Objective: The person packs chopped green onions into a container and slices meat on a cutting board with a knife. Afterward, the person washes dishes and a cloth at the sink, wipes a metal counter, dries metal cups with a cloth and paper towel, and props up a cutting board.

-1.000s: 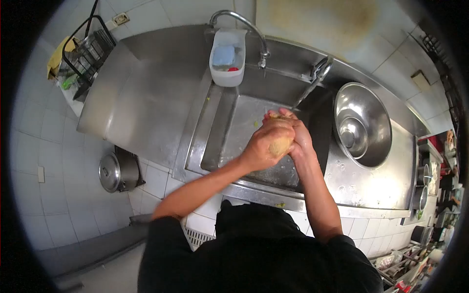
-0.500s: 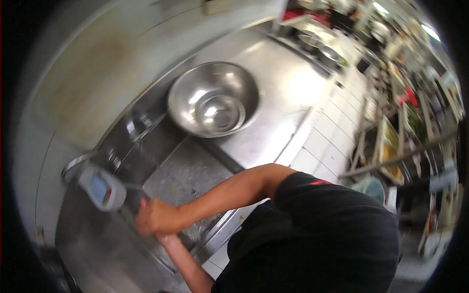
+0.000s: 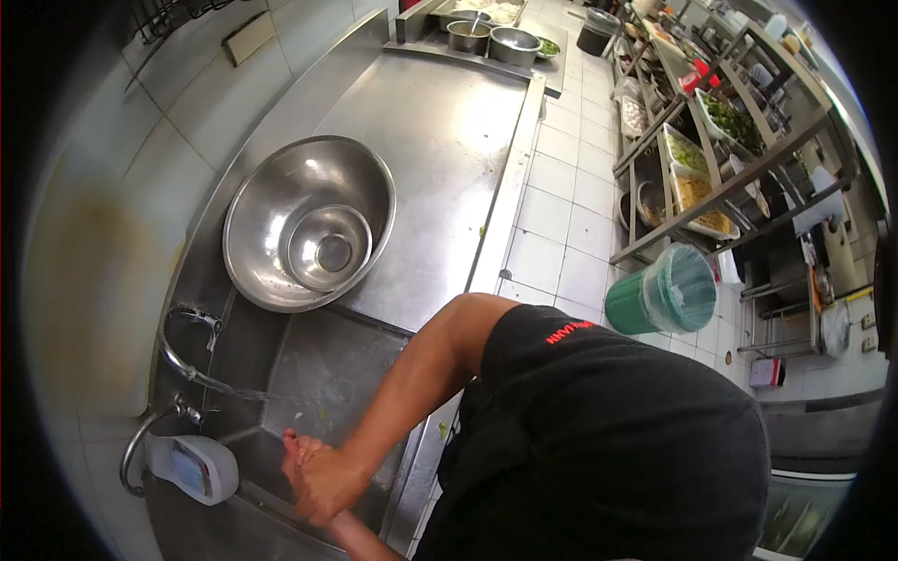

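My right hand (image 3: 329,484) is closed round my left wrist, over the steel sink (image 3: 323,374). My left hand (image 3: 291,439) lies mostly hidden beneath it; only some fingertips show, so its grip is unclear. A curved tap (image 3: 178,360) runs a thin stream of water into the basin, just beyond my hands. Near them, a white plastic container with a blue label (image 3: 198,469) rests at the sink's back edge, by a second tap (image 3: 131,458).
A large steel bowl (image 3: 253,201) with a smaller bowl (image 3: 327,248) inside stands at the sink's right edge, partly on the steel counter (image 3: 440,140). Pots (image 3: 513,47) stand at its far end. Behind me are a green bin (image 3: 636,301) and a rack (image 3: 739,178) with food trays.
The view has swung and become sharper, so the bowls appear further left and the bin is in fuller sight. My right hand stays clasped over my left arm.
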`<action>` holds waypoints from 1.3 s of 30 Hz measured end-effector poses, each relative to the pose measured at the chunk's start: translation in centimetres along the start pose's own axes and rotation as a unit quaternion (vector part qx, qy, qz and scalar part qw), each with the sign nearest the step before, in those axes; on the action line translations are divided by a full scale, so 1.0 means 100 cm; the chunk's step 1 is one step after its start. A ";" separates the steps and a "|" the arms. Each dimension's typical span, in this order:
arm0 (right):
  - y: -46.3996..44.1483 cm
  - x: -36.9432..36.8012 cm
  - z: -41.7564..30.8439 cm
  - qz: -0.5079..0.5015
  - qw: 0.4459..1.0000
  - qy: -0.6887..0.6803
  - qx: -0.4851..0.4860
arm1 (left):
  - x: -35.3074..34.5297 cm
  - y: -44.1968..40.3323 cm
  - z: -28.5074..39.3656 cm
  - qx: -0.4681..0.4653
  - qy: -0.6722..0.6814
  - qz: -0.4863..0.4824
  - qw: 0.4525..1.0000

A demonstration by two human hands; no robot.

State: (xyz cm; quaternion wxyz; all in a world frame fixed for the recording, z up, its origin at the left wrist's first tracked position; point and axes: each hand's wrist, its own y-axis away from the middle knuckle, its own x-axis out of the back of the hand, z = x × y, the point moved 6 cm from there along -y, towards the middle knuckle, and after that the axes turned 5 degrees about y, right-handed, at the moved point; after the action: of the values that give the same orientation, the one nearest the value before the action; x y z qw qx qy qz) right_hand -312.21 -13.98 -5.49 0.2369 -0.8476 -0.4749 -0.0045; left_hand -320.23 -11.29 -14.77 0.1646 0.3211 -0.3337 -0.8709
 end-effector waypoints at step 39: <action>-0.056 0.303 0.084 0.459 0.782 0.370 -0.205 | 0.004 0.137 0.007 -0.325 -0.151 0.216 0.908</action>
State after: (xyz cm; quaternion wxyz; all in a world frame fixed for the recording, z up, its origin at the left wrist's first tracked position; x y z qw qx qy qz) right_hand -301.90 16.19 -3.70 0.1891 -0.9273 0.1063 -0.3052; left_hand -319.96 -21.09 -5.09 0.3916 0.0345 -0.1144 -0.9124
